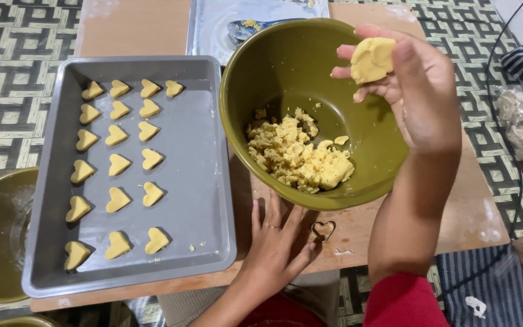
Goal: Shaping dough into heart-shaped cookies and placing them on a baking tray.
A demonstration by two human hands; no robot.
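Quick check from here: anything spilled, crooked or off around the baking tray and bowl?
Only small things. A few dough crumbs lie loose on the grey baking tray, near its bottom right corner. The fourth column holds one dough heart; the other columns are full. The green bowl sits upright.

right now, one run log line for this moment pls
right hand: holds dough lump above olive bowl | left hand: flat on table by heart cutter | grey tray: heart cookies

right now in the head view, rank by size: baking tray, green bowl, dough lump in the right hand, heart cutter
1. grey baking tray
2. green bowl, tilted and nearer the camera
3. dough lump in the right hand
4. heart cutter
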